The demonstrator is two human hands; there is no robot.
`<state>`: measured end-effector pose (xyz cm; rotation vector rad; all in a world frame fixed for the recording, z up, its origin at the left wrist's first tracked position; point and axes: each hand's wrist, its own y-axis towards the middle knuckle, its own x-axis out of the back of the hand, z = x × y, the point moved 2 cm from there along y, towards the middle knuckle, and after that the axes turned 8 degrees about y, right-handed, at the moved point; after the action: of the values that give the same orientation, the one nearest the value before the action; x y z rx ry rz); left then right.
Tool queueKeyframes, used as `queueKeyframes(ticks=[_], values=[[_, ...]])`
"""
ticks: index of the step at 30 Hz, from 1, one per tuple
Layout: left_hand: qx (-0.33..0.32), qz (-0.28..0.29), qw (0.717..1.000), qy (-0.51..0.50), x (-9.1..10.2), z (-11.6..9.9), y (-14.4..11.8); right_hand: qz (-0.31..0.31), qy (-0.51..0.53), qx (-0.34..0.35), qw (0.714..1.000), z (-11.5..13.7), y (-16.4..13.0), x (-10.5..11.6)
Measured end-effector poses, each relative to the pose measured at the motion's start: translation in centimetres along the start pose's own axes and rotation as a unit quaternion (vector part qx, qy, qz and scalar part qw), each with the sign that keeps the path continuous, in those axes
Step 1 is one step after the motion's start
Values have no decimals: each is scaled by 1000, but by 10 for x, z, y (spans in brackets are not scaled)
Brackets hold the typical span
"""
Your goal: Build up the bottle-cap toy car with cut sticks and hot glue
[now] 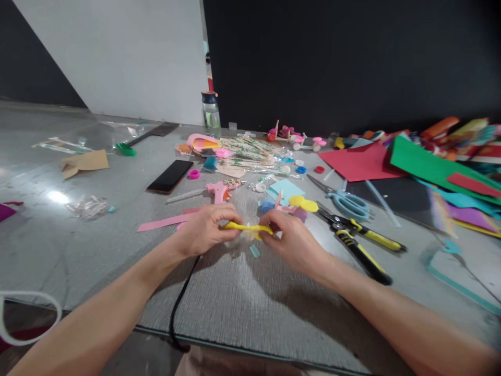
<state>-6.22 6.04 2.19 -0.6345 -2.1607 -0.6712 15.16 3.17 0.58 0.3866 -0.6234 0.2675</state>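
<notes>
Hands are closed on a yellow strip [246,227] just above the worktop [242,303]: its long axis runs left-right, pinched by the left hand [205,230] and right hand [291,241] at opposite ends.

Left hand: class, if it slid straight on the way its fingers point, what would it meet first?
The left hand points right along the yellow strip, so it would probably meet the right hand gripping the other end.

We count one phone [169,176], one water bottle [211,113], one pink glue gun [218,191], one pair of blue scissors [344,201], one pair of yellow-handled pliers [362,243], and two hands holding one yellow strip [246,227].
</notes>
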Motion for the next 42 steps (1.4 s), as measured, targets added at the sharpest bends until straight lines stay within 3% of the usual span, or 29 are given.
queueKeyframes(ticks=[3,7,10,13,17,24,33,42], values=[[76,-30,985,-151,14,8,-4,-20,-18,-14,1000,-5,0,8],[146,-108,922,-342,25,11,-8,-26,-19,-20,999,-7,-2,12],[186,-90,887,-413,22,7,-7,-26,0,-14,1000,-4,-4,11],[217,-58,873,-432,14,4,-5,-29,33,-7,999,-2,-5,10],[205,-66,916,-339,2,4,-3,-28,70,8,997,-1,-5,7],[95,-61,971,-212,-17,-3,-3,-8,76,3,997,0,-5,1],[93,-65,973,-200,-25,-6,-2,6,57,2,998,-2,-4,-7],[58,-56,995,-60,-23,-16,-5,9,50,1,999,3,-3,-9]])
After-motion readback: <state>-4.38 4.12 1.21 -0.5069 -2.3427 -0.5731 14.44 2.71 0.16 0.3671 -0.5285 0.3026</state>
